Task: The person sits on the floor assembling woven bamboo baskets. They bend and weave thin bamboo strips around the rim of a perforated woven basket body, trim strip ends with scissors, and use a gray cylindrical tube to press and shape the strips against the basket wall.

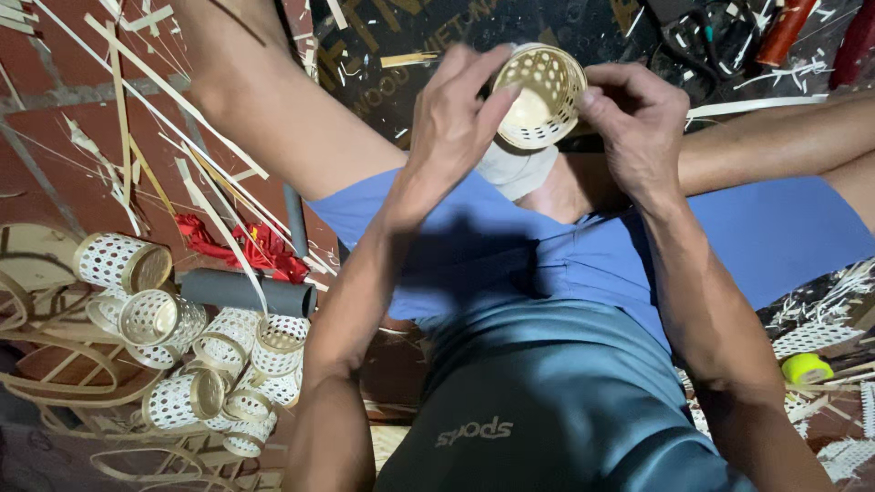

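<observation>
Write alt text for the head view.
Both hands, left hand and right hand, hold a small woven bamboo basket above the lap. A pile of similar baskets and bamboo strips lie on the floor alongside.

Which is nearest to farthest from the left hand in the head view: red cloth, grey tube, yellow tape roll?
From the left hand:
1. Red cloth, on the floor at lower left.
2. Grey tube, just below the cloth, a little farther.
3. Yellow tape roll, far lower right.

Woven cup [544, 96] pale cream, hole-dotted lattice; shorts [583, 246] blue; cloth scrap [239, 244] red; tape roll [806, 368] yellow-green; pipe [244, 292] grey.
</observation>
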Tool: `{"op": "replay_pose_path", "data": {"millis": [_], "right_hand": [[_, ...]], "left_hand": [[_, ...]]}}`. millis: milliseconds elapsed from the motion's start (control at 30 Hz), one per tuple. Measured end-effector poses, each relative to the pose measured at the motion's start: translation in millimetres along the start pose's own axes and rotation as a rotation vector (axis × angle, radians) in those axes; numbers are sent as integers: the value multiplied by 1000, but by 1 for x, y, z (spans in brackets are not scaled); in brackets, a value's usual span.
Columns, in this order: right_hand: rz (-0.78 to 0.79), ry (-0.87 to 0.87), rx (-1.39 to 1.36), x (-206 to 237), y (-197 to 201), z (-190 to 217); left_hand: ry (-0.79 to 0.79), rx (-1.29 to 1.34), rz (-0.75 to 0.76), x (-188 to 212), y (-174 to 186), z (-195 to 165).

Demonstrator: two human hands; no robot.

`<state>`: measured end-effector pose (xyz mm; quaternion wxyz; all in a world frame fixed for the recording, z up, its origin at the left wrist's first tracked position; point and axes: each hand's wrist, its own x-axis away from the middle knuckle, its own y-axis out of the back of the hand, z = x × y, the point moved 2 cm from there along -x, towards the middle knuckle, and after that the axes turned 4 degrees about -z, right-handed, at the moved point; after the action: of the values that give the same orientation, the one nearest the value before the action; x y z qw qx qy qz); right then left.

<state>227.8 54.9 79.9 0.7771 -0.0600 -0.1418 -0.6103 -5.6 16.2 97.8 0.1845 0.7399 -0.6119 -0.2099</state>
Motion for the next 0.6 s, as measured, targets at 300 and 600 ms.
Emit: {"op": "replay_pose_path", "data": {"millis": [300,600], "right_hand": [[31,662,645,-17,1,13],[40,994,828,-15,-10,39]], "left_hand": [[-106,-99,-13,-2,-16,-5],[-393,-244,-80,6,-17,-8]]}}
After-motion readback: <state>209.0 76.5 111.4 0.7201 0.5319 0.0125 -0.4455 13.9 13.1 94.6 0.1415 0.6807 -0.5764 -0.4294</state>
